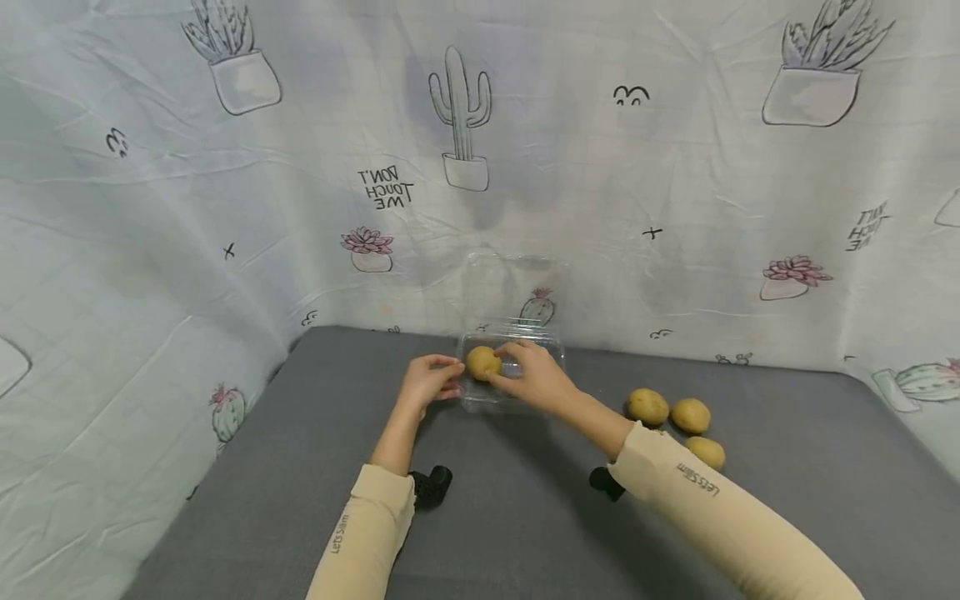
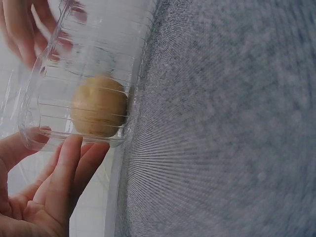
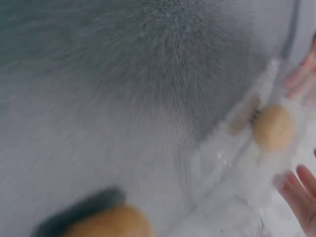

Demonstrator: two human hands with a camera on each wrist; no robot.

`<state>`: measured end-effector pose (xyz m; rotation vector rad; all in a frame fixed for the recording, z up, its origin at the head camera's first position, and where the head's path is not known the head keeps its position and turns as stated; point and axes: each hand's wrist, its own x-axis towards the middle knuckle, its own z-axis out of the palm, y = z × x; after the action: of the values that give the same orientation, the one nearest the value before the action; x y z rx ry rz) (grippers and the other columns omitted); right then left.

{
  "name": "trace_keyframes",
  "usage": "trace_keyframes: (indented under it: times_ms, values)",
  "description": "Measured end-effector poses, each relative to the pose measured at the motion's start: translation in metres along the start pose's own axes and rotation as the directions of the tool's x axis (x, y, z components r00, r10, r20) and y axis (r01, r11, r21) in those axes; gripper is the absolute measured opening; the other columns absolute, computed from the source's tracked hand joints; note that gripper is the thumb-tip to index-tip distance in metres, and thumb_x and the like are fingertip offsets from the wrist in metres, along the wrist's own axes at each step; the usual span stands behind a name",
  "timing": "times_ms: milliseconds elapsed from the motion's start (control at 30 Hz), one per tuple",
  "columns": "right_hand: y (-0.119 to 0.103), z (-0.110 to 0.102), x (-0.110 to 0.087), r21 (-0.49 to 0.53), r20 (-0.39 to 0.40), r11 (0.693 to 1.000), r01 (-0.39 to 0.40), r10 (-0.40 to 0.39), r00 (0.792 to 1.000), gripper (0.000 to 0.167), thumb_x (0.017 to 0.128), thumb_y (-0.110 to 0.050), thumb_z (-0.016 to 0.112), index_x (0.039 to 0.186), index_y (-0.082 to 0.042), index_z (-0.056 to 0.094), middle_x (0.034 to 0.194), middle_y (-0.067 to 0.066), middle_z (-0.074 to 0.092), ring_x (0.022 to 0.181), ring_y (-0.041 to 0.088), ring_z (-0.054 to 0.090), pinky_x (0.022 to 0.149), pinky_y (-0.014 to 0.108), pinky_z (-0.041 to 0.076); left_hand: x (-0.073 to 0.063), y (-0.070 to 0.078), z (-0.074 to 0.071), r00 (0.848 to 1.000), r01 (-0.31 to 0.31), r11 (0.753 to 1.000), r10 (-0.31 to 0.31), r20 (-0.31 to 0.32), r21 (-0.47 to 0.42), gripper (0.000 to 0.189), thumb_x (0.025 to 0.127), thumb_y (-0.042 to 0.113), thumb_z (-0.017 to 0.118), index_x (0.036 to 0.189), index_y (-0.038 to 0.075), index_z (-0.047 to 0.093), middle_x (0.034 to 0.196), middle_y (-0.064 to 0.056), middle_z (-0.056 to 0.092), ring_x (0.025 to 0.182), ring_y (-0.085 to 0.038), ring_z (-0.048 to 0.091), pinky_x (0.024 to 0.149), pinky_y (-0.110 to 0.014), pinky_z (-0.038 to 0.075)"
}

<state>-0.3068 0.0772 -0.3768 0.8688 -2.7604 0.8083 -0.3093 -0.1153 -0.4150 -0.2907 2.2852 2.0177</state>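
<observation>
A yellow potato [image 1: 483,363] sits in the left end of a clear plastic clamshell box [image 1: 480,407], whose lid [image 1: 513,279] stands up at the back. My left hand [image 1: 427,385] pinches the box's left end between thumb and fingers, as the left wrist view shows. My right hand [image 1: 534,379] is over the box, just right of the potato, thumb and fingers spread. In the right wrist view, a gap shows between this hand [image 3: 298,197] and the potato [image 3: 274,128].
Three more potatoes [image 1: 647,407] lie on the grey table [image 1: 517,517], right of the box. Black wrist-worn devices [image 1: 431,487] show at both forearms. A patterned curtain [image 1: 555,192] hangs directly behind the box. A blurred yellow shape [image 3: 111,223] shows low in the right wrist view.
</observation>
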Motion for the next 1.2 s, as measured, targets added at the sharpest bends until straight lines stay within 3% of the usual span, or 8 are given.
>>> trace_keyframes:
  times_ms: [100,400,633,833,967,1100,1200]
  values:
    - [0.003,-0.017,-0.011,0.033,-0.002,0.999,0.027,-0.027,1.0,0.035,0.086,-0.025,0.067,0.112,-0.003,0.063,0.113,0.012,0.062,0.104,0.03,0.057,0.084,0.044,0.051,0.0,0.0,-0.001,1.0,0.006,1.0,-0.006,-0.012,-0.007,0.028,0.087,0.014,0.065,0.111,0.0,0.063,0.106,-0.021,0.063,0.075,-0.02,0.066,0.066,-0.028,0.058]
    - [0.018,-0.059,-0.042,0.049,-0.05,0.999,0.008,-0.006,0.999,0.032,0.087,-0.024,0.066,0.114,-0.006,0.063,0.118,0.012,0.06,0.106,0.031,0.057,0.077,0.041,0.055,0.001,-0.001,-0.001,1.0,0.009,1.0,-0.01,-0.007,-0.02,0.029,0.087,0.014,0.065,0.113,0.001,0.062,0.106,-0.018,0.064,0.074,-0.017,0.066,0.064,-0.025,0.058]
    - [0.045,-0.073,-0.063,0.006,-0.075,0.998,-0.069,0.069,0.995,0.035,0.088,-0.025,0.065,0.115,-0.004,0.062,0.118,0.015,0.06,0.106,0.033,0.056,0.079,0.045,0.054,0.002,0.0,0.0,1.0,-0.012,1.0,0.012,0.0,-0.015,0.03,0.088,0.015,0.064,0.114,0.0,0.062,0.107,-0.019,0.063,0.085,-0.026,0.067,0.065,-0.026,0.058]
    - [0.068,-0.08,-0.079,-0.085,-0.106,0.991,-0.102,0.092,0.99,0.034,0.088,-0.023,0.064,0.114,-0.001,0.061,0.117,0.022,0.058,0.104,0.038,0.055,0.082,0.05,0.051,0.002,-0.001,-0.001,1.0,0.009,1.0,-0.009,0.003,-0.023,0.031,0.088,0.015,0.064,0.116,0.001,0.062,0.11,-0.019,0.062,0.085,-0.025,0.066,0.067,-0.026,0.058]
    - [0.078,-0.086,-0.091,-0.163,0.005,0.974,-0.158,0.161,0.987,0.04,0.086,-0.021,0.066,0.119,0.001,0.058,0.121,0.026,0.054,0.104,0.042,0.054,0.08,0.055,0.049,0.001,-0.002,-0.001,1.0,0.006,1.0,-0.006,0.002,-0.028,0.032,0.088,0.015,0.064,0.116,0.001,0.062,0.111,-0.019,0.062,0.088,-0.027,0.066,0.067,-0.026,0.058]
    - [0.084,-0.088,-0.103,-0.219,0.154,0.956,-0.194,0.23,0.961,0.051,0.084,-0.025,0.068,0.123,0.003,0.054,0.123,0.03,0.05,0.109,0.048,0.049,0.076,0.058,0.049,-0.001,-0.002,-0.001,1.0,0.005,1.0,-0.005,0.007,-0.025,0.032,0.088,0.015,0.064,0.117,0.001,0.062,0.111,-0.019,0.062,0.092,-0.028,0.065,0.067,-0.025,0.058]
    - [0.088,-0.088,-0.108,-0.232,0.184,0.956,-0.179,0.224,0.957,0.053,0.082,-0.024,0.07,0.122,0.006,0.054,0.12,0.031,0.052,0.107,0.048,0.049,0.076,0.057,0.05,-0.003,-0.002,0.0,1.0,0.014,1.0,-0.014,0.006,-0.022,0.032,0.088,0.015,0.064,0.117,0.001,0.062,0.11,-0.019,0.062,0.093,-0.029,0.065,0.067,-0.025,0.058]
